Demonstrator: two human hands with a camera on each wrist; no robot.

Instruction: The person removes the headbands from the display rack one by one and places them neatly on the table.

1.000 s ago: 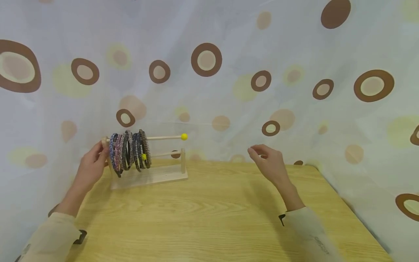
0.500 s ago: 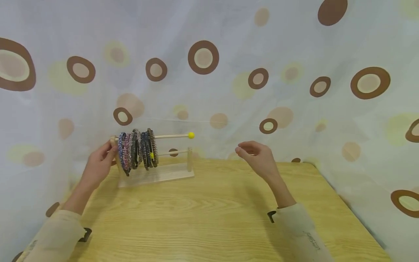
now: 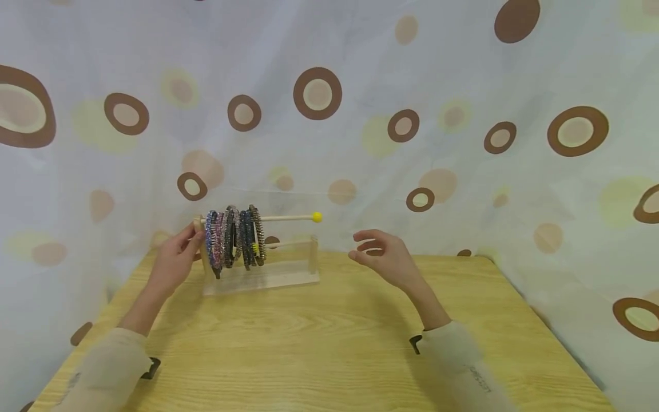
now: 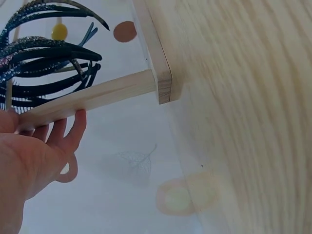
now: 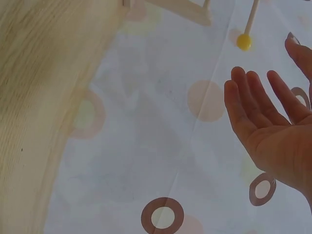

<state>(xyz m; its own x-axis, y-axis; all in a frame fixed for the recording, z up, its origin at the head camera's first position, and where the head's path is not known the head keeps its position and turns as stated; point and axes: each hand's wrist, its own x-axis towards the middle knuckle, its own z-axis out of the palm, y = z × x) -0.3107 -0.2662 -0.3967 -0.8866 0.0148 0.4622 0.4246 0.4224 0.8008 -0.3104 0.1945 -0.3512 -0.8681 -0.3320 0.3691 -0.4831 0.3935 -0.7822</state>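
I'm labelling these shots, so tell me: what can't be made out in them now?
Head view: the exact count of headbands; they overlap one another.
Head view: the sleeve lettering; too small and blurred to read surely.
Left wrist view: part of the left hand, cut off by the left edge.
Right wrist view: most of the wooden stand, cut off by the top edge.

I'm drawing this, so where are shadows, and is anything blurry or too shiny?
Head view: soft shadows on the table below the left hand and right hand; headbands a bit fuzzy. Left wrist view: wooden stand edges fairly clear. Right wrist view: dimmish light, no strong glare.
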